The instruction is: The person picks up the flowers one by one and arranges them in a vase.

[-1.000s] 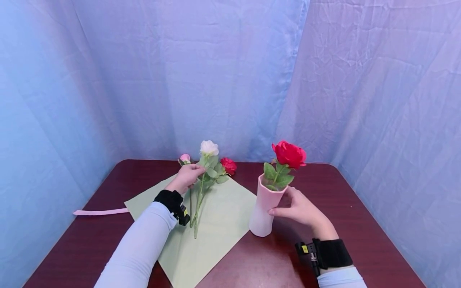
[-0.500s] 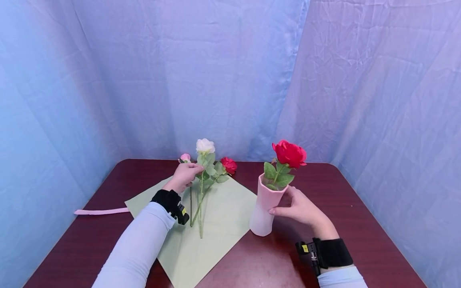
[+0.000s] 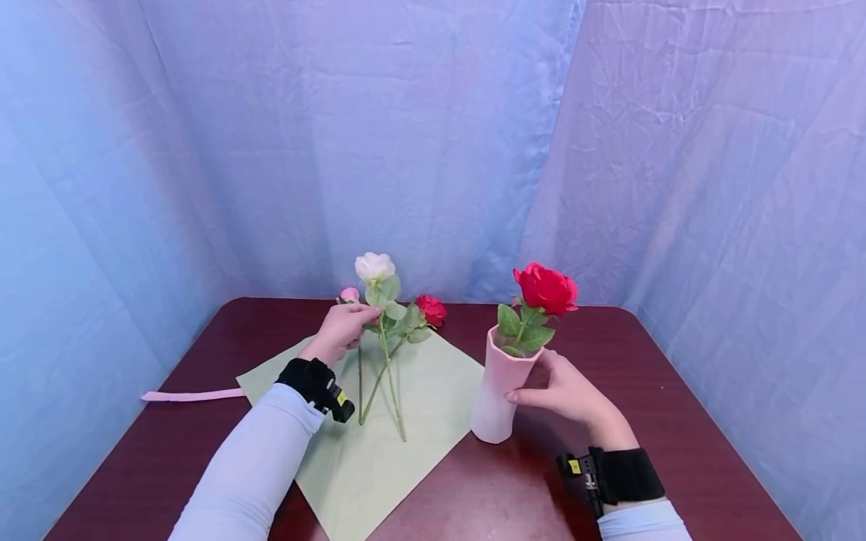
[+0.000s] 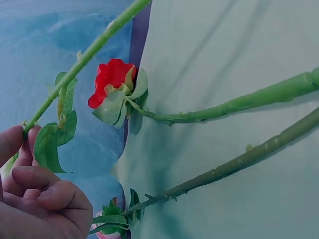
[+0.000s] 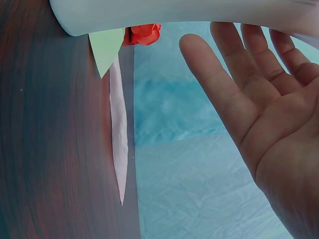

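Note:
My left hand [image 3: 343, 327] pinches the stem of a white rose [image 3: 375, 267] just below its bloom. The bare stem [image 4: 84, 59] slants across the left wrist view, raised over a pale green paper sheet [image 3: 338, 488]. On the sheet lie a red rose [image 4: 113, 79] and a pink rosebud [image 3: 349, 295], stems toward me. My right hand [image 3: 575, 391] holds a pink-and-white vase [image 3: 497, 387] from its right side, thumb in front and fingers behind; in the right wrist view the vase [image 5: 164, 10] hides fingertips. Another red rose [image 3: 545, 288] stands in the vase, leaves at the rim.
A pink ribbon [image 3: 196, 395] sticks out from the paper's left corner over the dark wooden table [image 3: 676, 421]. Blue-lilac curtains [image 3: 433, 150] hang behind the table and along both sides. The vase stands by the paper's right edge.
The white rose's bloom has moved left and up, and its stem end has swung right, so the stem now crosses over the red rose's stem. Right hand and vase have stayed put.

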A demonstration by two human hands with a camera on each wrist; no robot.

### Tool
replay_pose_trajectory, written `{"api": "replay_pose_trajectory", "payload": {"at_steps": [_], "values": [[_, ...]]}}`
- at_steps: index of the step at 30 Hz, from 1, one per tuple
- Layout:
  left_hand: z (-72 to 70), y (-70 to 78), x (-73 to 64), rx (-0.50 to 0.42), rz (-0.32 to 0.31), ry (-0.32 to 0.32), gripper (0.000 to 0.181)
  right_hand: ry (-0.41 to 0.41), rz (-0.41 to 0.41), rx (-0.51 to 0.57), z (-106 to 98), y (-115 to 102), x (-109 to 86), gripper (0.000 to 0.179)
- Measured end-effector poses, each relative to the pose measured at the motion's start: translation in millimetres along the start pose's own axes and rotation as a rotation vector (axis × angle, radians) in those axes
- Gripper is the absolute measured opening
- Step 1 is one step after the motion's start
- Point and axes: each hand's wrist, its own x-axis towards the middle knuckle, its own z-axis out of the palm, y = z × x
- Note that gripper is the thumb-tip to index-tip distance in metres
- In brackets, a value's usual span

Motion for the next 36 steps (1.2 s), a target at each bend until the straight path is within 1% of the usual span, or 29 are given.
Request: {"api": "replay_pose_trajectory", "payload": {"at_steps": [11, 17, 22, 26, 33, 36], "values": [[-5.2, 4.8, -11.6, -0.08, 0.035, 0.006, 0.031, 0.002, 0.018, 0.012, 0, 0, -0.3, 0.071], [-7.8, 8.9, -18.1, -0.151, 0.056, 0.014, 0.034, 0.0, 0.007, 0.015, 0, 0, -0.1, 0.071], [-12.3, 11.8, -23.1, -0.203, 0.067, -0.006, 0.033, -0.003, 0.006, 0.014, -1, 0, 0.4, 0.071], [-17.7, 11.4, -24.5, -0.219, 0.077, -0.008, 0.03, -0.002, 0.006, 0.014, -1, 2, 0.5, 0.07], [-25.9, 12.0, -29.2, -0.212, 0.079, -0.002, 0.034, -0.001, 0.008, 0.02, 0, 1, 0.4, 0.071], [-28.1, 12.2, -31.8, -0.225, 0.081, -0.009, 0.032, -0.003, 0.008, 0.023, 1, 1, 0.1, 0.071]]}}
